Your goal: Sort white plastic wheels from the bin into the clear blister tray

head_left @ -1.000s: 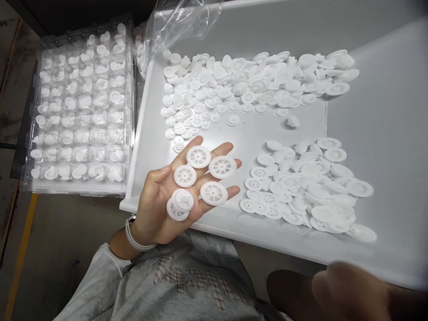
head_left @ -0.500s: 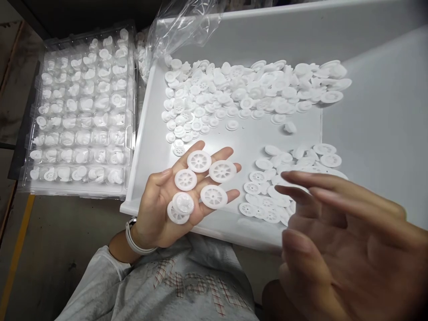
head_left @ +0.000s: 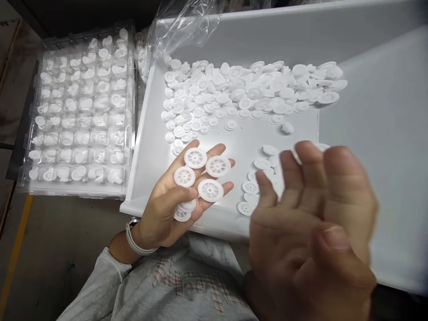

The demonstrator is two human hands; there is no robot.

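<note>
My left hand (head_left: 163,209), palm up above the front edge of a big white bin, carries several white plastic gear wheels (head_left: 210,190). They lie across its palm and outstretched fingers. Its thumb rests over a smaller toothed gear (head_left: 187,205) that overlaps a spoked one. Large and close to the camera, my right hand (head_left: 310,223) is turned palm up with fingers apart and slightly curled, holding nothing. Behind it, a pile of white gears (head_left: 250,187) in the bin is largely hidden.
The white bin (head_left: 140,178) holds a second, wider heap of white gears (head_left: 234,89) along its far side. Left of it stands a stack of clear compartment trays (head_left: 75,186) filled with small white parts. Crumpled clear plastic film (head_left: 183,26) hangs over the bin's far left corner.
My right hand has come up from the lower right, opened and turned its palm upward. My left thumb has moved inward onto the small toothed gear; the gears stay in that hand.
</note>
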